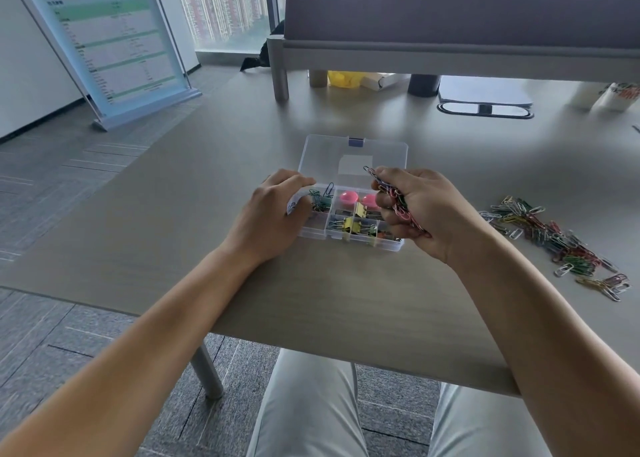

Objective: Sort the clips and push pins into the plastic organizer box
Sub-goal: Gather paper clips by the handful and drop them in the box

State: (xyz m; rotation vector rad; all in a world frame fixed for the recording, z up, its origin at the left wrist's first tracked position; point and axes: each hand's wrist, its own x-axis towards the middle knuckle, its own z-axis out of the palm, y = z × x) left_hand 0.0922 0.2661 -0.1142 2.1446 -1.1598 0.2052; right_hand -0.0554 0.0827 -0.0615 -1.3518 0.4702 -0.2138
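Observation:
A clear plastic organizer box lies open on the table, its lid flat behind it. Its compartments hold paper clips, two pink push pins and yellow binder clips. My left hand grips the box's left end with curled fingers. Over the right side of the box, my right hand holds a bunch of coloured paper clips. A loose pile of coloured paper clips lies on the table to the right.
A grey desk divider on a metal leg stands at the back, with a yellow item, a dark cup and a cable port beyond it. The table's front edge runs above my legs. A sign stand is on the floor at left.

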